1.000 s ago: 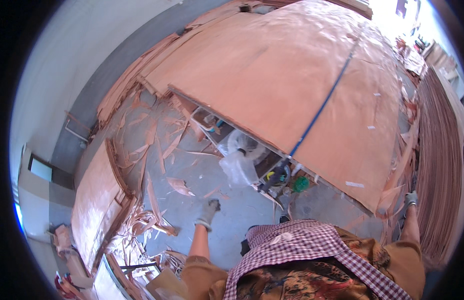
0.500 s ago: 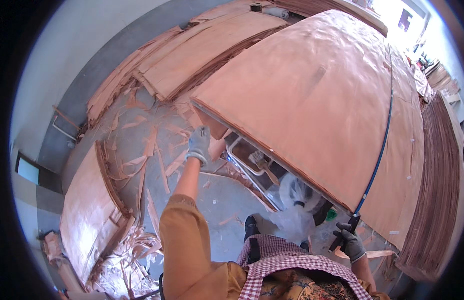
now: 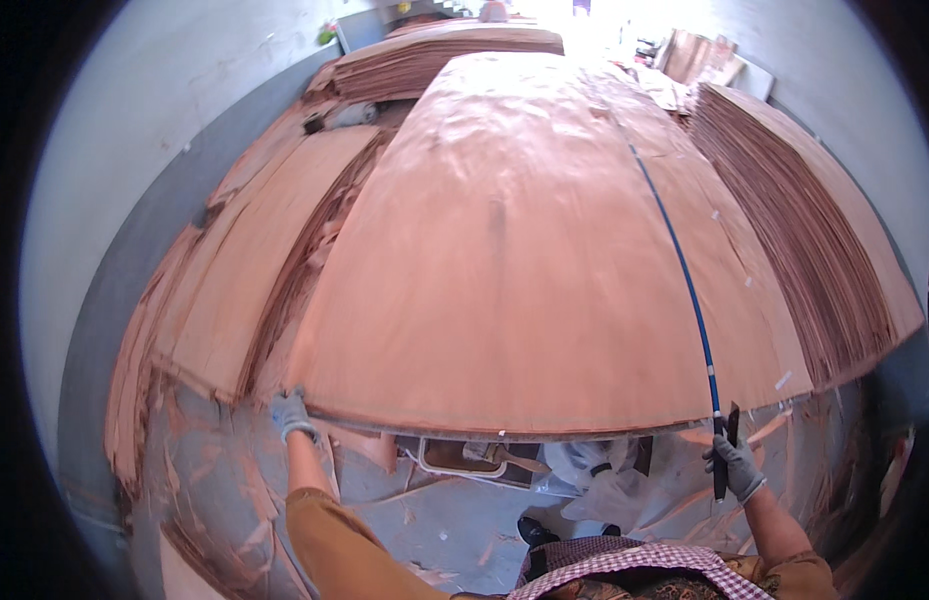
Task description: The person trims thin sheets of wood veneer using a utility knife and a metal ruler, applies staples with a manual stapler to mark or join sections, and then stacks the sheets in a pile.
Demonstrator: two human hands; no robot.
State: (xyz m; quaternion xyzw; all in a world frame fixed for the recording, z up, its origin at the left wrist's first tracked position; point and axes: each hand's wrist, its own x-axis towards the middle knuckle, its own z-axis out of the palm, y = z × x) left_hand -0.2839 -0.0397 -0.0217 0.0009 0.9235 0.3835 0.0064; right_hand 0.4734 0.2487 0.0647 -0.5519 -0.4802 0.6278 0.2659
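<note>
A broad, thin sheet of reddish wood veneer (image 3: 484, 270) lies over the stack before me, its surface slightly rippled. At its near left corner, my left hand (image 3: 292, 412), in a grey glove, is closed on the edge; the fingertips are partly hidden. My right hand (image 3: 736, 468), gloved too, grips the black handle of a long, thin blue rod (image 3: 681, 255). The rod runs away from me along the right part of the veneer. A dark flat strip (image 3: 733, 424) sticks up from the same hand; I cannot make out what it is.
Below the near edge are a tray (image 3: 439, 462) with a brush (image 3: 504, 458) and clear plastic wrap (image 3: 594, 480). Veneer stacks stand left (image 3: 234, 270) and right (image 3: 804, 220). Torn strips (image 3: 249, 470) litter the grey floor.
My view has swung to face the stack squarely. My left hand has come to the sheet's near left corner from beside it. The right hand keeps its hold on the rod.
</note>
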